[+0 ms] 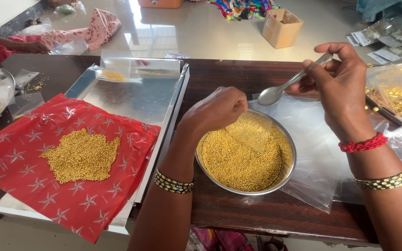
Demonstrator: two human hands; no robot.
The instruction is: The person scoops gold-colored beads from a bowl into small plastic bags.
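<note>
My left hand [217, 109]: fingers curled, resting on the far rim of the steel bowl [290, 144] of gold beads [240, 158]; whether it pinches anything I cannot tell. My right hand [338, 81]: closed on a metal spoon [280, 89], raised above the bowl's far edge. Bowl: near the table's [257, 214] front edge, partly on clear plastic bags [319, 158]. Left: steel tray [140, 97] with red star-printed sheet [19, 162] heaped with beads. Far edge: open tiled floor, cardboard box [281, 28].
</note>
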